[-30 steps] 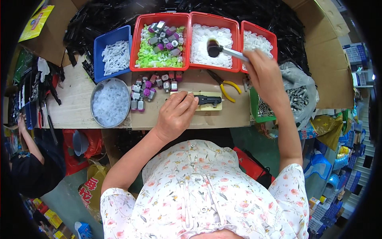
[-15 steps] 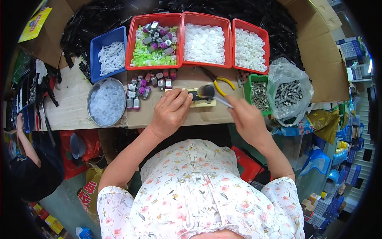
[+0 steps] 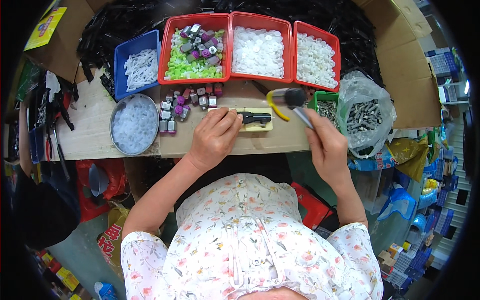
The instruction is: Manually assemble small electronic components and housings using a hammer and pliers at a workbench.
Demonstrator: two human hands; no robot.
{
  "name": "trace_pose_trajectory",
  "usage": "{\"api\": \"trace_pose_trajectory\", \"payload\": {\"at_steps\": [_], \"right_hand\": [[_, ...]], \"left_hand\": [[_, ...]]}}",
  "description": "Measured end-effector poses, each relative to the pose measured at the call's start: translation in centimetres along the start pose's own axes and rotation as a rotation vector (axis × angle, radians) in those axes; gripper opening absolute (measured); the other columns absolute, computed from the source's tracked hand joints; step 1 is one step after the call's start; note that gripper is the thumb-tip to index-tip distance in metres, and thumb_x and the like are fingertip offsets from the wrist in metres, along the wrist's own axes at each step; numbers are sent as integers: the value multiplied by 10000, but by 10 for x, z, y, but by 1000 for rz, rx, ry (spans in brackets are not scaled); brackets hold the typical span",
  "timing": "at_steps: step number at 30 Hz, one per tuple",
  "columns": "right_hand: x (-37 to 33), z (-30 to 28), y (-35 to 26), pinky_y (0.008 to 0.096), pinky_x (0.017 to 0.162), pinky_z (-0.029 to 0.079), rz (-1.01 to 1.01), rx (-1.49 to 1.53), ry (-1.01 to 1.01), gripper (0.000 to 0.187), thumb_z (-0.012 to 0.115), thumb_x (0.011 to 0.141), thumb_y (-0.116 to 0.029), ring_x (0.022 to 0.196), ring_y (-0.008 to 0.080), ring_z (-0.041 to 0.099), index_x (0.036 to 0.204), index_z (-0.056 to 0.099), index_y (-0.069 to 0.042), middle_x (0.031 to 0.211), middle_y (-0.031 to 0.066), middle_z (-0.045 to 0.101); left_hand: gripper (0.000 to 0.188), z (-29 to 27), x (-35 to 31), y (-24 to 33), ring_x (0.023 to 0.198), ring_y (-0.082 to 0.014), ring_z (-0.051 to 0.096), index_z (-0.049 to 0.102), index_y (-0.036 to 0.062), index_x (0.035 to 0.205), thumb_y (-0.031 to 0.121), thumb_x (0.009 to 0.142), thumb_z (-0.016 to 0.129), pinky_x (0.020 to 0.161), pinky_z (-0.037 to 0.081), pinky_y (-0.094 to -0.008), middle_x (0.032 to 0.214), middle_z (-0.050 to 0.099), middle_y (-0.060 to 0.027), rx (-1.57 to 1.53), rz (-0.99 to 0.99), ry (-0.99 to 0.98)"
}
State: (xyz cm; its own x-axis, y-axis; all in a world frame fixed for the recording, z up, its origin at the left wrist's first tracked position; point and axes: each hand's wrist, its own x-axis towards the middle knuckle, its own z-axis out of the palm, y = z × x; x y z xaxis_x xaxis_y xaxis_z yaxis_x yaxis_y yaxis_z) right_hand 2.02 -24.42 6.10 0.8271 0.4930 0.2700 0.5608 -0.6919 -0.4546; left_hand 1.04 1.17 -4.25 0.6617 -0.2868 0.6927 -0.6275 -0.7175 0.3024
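Note:
My left hand pinches the left end of a black plastic part. That part lies along a cream block on the worktable. In my right hand is a hammer with a black head and a pale grey handle. The head, smeared by motion, is raised to the right of the block. It hides some of the yellow-handled pliers behind it. Small motors with purple and grey bodies lie loose left of the block.
Along the back stand a blue bin of white pieces and red bins of green and white parts. A round metal bowl sits at left. At right are a green tray and a plastic bag of metal pieces.
The hammer has come up off the black part and swung right with my right hand, uncovering the part on the block. My left hand stays in place.

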Motion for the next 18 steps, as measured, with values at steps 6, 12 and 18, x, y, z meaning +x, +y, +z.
{"api": "trace_pose_trajectory", "payload": {"at_steps": [6, 12, 18], "right_hand": [[-7, 3, -1, 417, 597, 467, 22, -118, -181, 376, 620, 890, 21, 673, 361, 593, 1264, 601, -18, 808, 168, 590], [-5, 20, 1, 443, 586, 480, -5, -53, -60, 367, 600, 921, -31, 672, 372, 615, 1286, 555, -27, 833, 173, 615], [-4, 21, -2, 486, 595, 492, 42, -202, -286, 372, 593, 935, -60, 678, 399, 626, 1300, 527, -41, 854, 190, 628]], "left_hand": [[221, 1, 1, 0, 978, -281, 639, 704, -31, 982, 33, 773, 737, 800, 535, -392, 1034, 665, -117, 1, -2, 3], [217, 0, 2, 1, 971, -284, 639, 706, -29, 980, 30, 774, 736, 802, 534, -394, 1029, 665, -118, 6, 4, 2], [253, -5, 5, 8, 1007, -297, 624, 689, -43, 1016, 18, 773, 726, 835, 526, -398, 1049, 649, -127, 70, -11, -21]]}}
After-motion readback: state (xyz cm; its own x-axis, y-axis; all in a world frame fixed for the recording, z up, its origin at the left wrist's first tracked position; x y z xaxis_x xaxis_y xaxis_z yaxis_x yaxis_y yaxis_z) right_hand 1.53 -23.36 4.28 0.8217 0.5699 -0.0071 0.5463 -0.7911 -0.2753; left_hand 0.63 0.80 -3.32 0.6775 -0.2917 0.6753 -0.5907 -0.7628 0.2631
